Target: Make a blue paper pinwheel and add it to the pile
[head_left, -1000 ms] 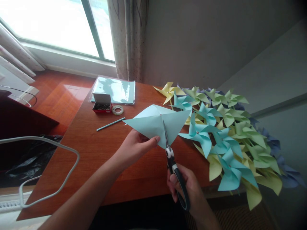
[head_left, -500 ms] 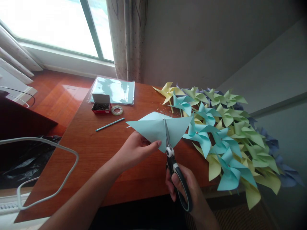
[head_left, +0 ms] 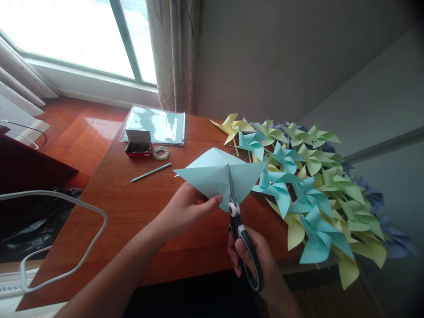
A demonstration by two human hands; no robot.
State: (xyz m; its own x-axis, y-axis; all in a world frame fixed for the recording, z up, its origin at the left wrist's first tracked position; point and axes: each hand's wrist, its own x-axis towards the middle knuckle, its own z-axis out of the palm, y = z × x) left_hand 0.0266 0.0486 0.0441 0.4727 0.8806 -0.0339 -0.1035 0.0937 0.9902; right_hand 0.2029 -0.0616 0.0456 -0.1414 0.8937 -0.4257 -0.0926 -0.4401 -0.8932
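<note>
well beyond the fingers (head_left: pixel 214 203), a pale speckled fabric curtain (head_left: pixel 175 62) hangs beside a bright, dark-framed glass window (head_left: pixel 66 31). far left of them are a looped white cord (head_left: pixel 39 192) and crumpled, shiny black plastic (head_left: pixel 31 234).

A reddish-brown wooden table (head_left: pixel 112 198) bore an open red box (head_left: pixel 138 149): behind it, glossy pale-blue sheets (head_left: pixel 159 126); rightward, a whitish ring (head_left: pixel 154 153) and, farther, multicoloured paper pinwheels (head_left: pixel 274 185); in front, a slim blue stick (head_left: pixel 151 172).
</note>
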